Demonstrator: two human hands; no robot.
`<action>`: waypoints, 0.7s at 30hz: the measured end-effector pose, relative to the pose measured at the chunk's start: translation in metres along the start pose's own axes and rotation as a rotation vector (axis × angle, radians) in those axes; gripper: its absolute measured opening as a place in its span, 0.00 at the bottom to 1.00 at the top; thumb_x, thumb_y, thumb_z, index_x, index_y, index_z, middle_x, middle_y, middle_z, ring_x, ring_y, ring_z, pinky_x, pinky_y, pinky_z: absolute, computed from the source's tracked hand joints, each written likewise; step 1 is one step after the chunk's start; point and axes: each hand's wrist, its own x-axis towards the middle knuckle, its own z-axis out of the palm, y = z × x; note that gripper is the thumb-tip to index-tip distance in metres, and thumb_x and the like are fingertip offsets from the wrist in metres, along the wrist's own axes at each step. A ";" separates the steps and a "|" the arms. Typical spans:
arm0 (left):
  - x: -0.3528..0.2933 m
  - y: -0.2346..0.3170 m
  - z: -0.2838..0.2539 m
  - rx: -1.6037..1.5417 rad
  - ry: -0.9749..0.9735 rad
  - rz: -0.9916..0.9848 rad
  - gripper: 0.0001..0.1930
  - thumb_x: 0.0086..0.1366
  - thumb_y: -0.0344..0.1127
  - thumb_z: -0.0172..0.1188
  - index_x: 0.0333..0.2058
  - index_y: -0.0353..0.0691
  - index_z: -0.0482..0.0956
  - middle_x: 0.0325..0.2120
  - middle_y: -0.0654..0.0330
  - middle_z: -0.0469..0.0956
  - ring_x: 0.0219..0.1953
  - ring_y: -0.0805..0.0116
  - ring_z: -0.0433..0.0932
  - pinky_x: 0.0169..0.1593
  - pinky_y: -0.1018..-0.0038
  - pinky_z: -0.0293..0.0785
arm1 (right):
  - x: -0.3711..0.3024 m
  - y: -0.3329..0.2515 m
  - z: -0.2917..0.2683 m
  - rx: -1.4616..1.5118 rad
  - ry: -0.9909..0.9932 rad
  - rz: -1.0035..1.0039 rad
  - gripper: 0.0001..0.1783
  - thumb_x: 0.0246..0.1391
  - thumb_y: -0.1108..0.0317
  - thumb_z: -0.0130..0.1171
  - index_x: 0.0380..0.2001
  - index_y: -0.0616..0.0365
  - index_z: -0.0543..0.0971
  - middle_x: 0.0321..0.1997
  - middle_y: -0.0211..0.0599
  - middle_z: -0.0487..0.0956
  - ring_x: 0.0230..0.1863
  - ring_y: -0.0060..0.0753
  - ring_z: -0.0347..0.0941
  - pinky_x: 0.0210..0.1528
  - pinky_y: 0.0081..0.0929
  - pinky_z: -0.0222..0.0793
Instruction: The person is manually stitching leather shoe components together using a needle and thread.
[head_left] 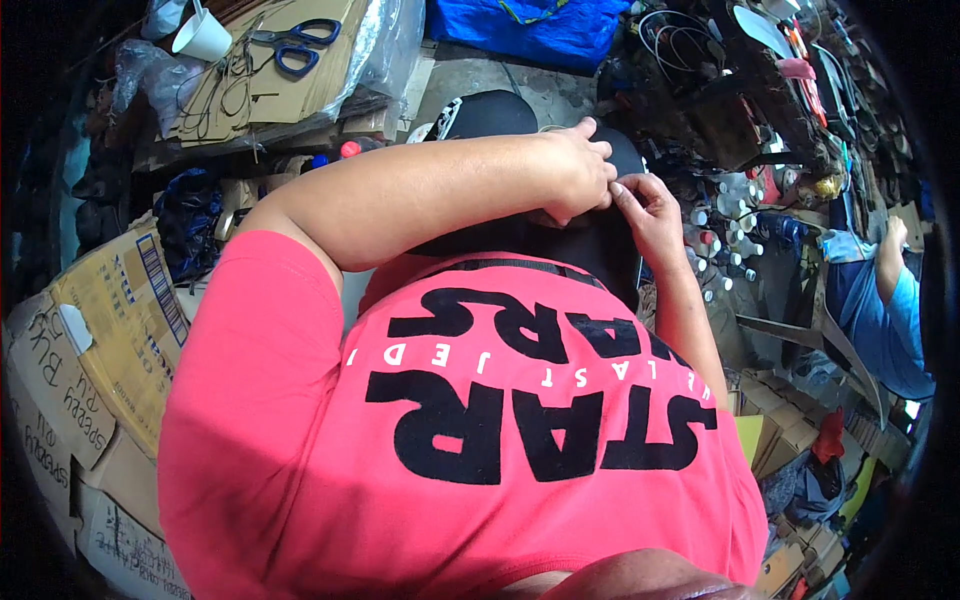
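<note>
Over my lap, my left hand (578, 172) and my right hand (652, 212) meet, fingertips nearly touching. My left forearm crosses in front of my pink shirt, and the left fingers are bent inward. On the right hand, thumb and forefinger are pinched together beside the left fingertips. Whatever lies between the fingers is too small or hidden to name. Beneath both hands is black clothing over my legs (488, 115). A pair of scissors with dark blue handles (297, 60) rests on stacked cardboard (225, 95) at the far left, beside thin loops of cord.
A white cup (202, 36) stands by the cardboard, near clear plastic. Beyond my knees lies a blue bag (535, 38). Several small bottles (735, 205) crowd the right, under a cluttered bench. Another person's arm (890, 258) shows at far right. Cardboard boxes (115, 310) fill the left.
</note>
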 end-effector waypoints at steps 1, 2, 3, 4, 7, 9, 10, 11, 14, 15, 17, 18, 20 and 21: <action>0.000 0.000 0.000 -0.014 -0.012 0.008 0.20 0.54 0.45 0.67 0.45 0.49 0.78 0.48 0.62 0.75 0.59 0.59 0.67 0.64 0.44 0.54 | 0.001 -0.002 -0.001 -0.016 -0.011 -0.001 0.08 0.53 0.67 0.64 0.31 0.61 0.81 0.28 0.31 0.74 0.29 0.23 0.68 0.33 0.22 0.65; 0.001 -0.001 0.000 -0.018 -0.002 0.017 0.20 0.53 0.45 0.67 0.45 0.49 0.79 0.47 0.61 0.75 0.58 0.59 0.68 0.64 0.44 0.54 | 0.001 -0.003 -0.003 -0.034 -0.020 -0.001 0.07 0.53 0.68 0.64 0.31 0.61 0.81 0.28 0.32 0.74 0.30 0.23 0.68 0.33 0.22 0.65; 0.001 -0.001 0.001 -0.008 -0.003 0.025 0.20 0.53 0.46 0.68 0.44 0.49 0.79 0.46 0.61 0.76 0.57 0.59 0.68 0.64 0.44 0.54 | 0.001 -0.004 -0.004 -0.051 -0.025 -0.015 0.07 0.53 0.68 0.64 0.31 0.61 0.81 0.28 0.32 0.74 0.30 0.23 0.68 0.33 0.23 0.65; 0.001 -0.001 0.003 -0.020 0.027 0.036 0.19 0.54 0.45 0.67 0.44 0.48 0.79 0.45 0.61 0.76 0.57 0.59 0.68 0.64 0.44 0.54 | 0.000 -0.004 -0.006 -0.063 -0.034 -0.002 0.07 0.53 0.68 0.64 0.31 0.61 0.81 0.28 0.32 0.74 0.29 0.24 0.68 0.33 0.23 0.65; 0.001 0.004 0.008 -0.002 0.139 0.048 0.13 0.56 0.41 0.63 0.40 0.46 0.79 0.39 0.61 0.77 0.55 0.60 0.69 0.64 0.43 0.53 | -0.002 -0.003 -0.008 -0.077 -0.044 -0.002 0.07 0.52 0.69 0.64 0.32 0.62 0.81 0.28 0.32 0.74 0.30 0.24 0.68 0.33 0.23 0.65; 0.001 0.007 0.011 0.038 0.258 0.038 0.08 0.57 0.37 0.59 0.36 0.45 0.80 0.36 0.62 0.77 0.54 0.60 0.70 0.65 0.44 0.53 | -0.003 -0.001 -0.007 -0.062 -0.025 -0.006 0.08 0.51 0.70 0.64 0.33 0.62 0.81 0.28 0.32 0.74 0.30 0.25 0.69 0.34 0.23 0.66; 0.001 0.009 0.011 0.045 0.300 0.032 0.07 0.57 0.36 0.58 0.34 0.45 0.81 0.35 0.62 0.77 0.54 0.61 0.70 0.64 0.45 0.53 | -0.003 -0.001 -0.007 -0.078 -0.047 -0.001 0.08 0.51 0.69 0.64 0.34 0.61 0.81 0.28 0.33 0.74 0.30 0.25 0.69 0.34 0.23 0.66; 0.000 0.010 0.011 0.047 0.312 0.030 0.06 0.57 0.35 0.56 0.32 0.45 0.81 0.33 0.63 0.77 0.54 0.62 0.70 0.63 0.46 0.54 | -0.003 -0.001 -0.005 -0.093 -0.067 0.005 0.09 0.51 0.69 0.64 0.34 0.61 0.80 0.28 0.33 0.74 0.30 0.25 0.69 0.34 0.23 0.66; -0.005 0.015 0.011 -0.025 0.376 0.022 0.06 0.57 0.34 0.55 0.27 0.45 0.81 0.31 0.64 0.77 0.52 0.64 0.71 0.61 0.51 0.56 | 0.000 -0.004 0.000 -0.141 -0.132 -0.007 0.12 0.45 0.68 0.66 0.35 0.60 0.80 0.30 0.37 0.76 0.33 0.33 0.73 0.34 0.26 0.68; -0.007 0.017 0.012 -0.068 0.371 0.016 0.06 0.56 0.34 0.55 0.25 0.46 0.81 0.30 0.64 0.77 0.52 0.65 0.71 0.60 0.52 0.57 | 0.003 -0.005 0.005 -0.177 -0.122 -0.122 0.15 0.44 0.63 0.65 0.35 0.57 0.82 0.34 0.40 0.79 0.40 0.43 0.76 0.41 0.35 0.69; -0.012 0.021 0.014 -0.043 0.534 0.049 0.06 0.55 0.34 0.55 0.25 0.46 0.81 0.30 0.64 0.77 0.50 0.66 0.72 0.58 0.54 0.58 | 0.010 -0.007 0.014 -0.365 -0.184 -0.143 0.16 0.44 0.59 0.62 0.36 0.54 0.82 0.38 0.40 0.81 0.44 0.47 0.75 0.47 0.42 0.66; -0.014 0.023 0.015 -0.036 0.596 0.065 0.06 0.55 0.35 0.55 0.25 0.46 0.81 0.29 0.64 0.77 0.50 0.67 0.72 0.58 0.55 0.58 | 0.013 -0.008 0.020 -0.438 -0.216 -0.170 0.16 0.45 0.57 0.61 0.37 0.53 0.82 0.39 0.40 0.81 0.47 0.49 0.75 0.49 0.45 0.64; -0.018 0.026 0.018 -0.017 0.586 0.029 0.06 0.54 0.36 0.55 0.25 0.47 0.81 0.28 0.63 0.76 0.48 0.66 0.72 0.56 0.58 0.60 | 0.018 -0.010 0.028 -0.455 -0.286 -0.069 0.18 0.46 0.53 0.58 0.37 0.50 0.83 0.42 0.39 0.82 0.50 0.48 0.74 0.50 0.48 0.60; -0.019 0.028 0.019 -0.023 0.573 0.020 0.06 0.54 0.36 0.55 0.25 0.47 0.81 0.28 0.63 0.76 0.48 0.66 0.72 0.55 0.58 0.60 | 0.021 -0.011 0.031 -0.475 -0.316 -0.057 0.18 0.46 0.52 0.58 0.37 0.50 0.83 0.42 0.39 0.82 0.50 0.48 0.74 0.49 0.48 0.61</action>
